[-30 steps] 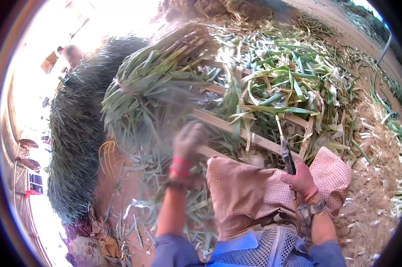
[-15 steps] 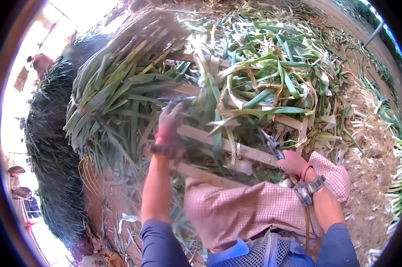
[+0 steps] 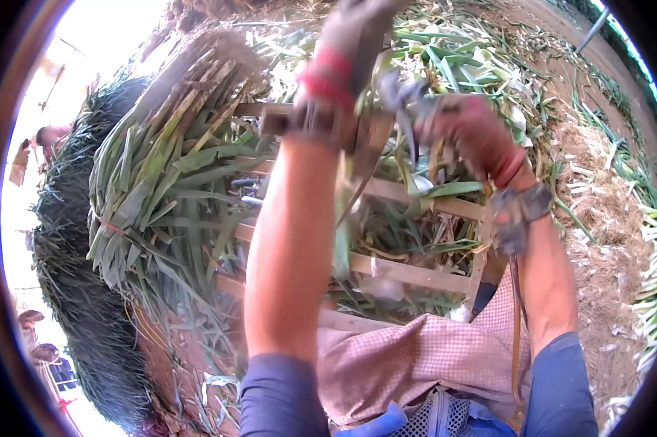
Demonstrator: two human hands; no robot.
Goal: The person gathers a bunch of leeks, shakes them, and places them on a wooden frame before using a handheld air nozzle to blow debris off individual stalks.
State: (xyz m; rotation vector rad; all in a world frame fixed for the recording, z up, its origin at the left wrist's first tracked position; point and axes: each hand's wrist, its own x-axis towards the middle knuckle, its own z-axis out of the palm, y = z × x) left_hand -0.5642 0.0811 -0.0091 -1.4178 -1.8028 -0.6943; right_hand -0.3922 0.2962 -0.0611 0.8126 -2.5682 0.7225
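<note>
My gloved left hand (image 3: 357, 44) reaches to the top edge of the view above the heap of stripped leaves. Its fingers are blurred and partly cut off, so what they hold, if anything, is hidden. My gloved right hand (image 3: 477, 131) is closed around a dark metal hand tool (image 3: 401, 95), smeared by motion. A thin brown hose (image 3: 516, 328) hangs from my right wrist. Beneath both hands is a wooden slatted rack (image 3: 416, 273) with loose green leaves on it. On its left lies a tied bundle of long green onions (image 3: 146, 189).
A tall dark green stack of onion tops (image 3: 81, 269) stands at the left. Trimmed white onion stalks (image 3: 652, 313) line the far right, beside a strip of roots and litter (image 3: 598, 291). A checked cloth (image 3: 416, 357) covers my lap. Other people are partly visible at the left edge.
Both hands have moved up and away from me, the left also rightward. The right hand has carried the tool up over the rack. Fewer loose leaves cover the slats.
</note>
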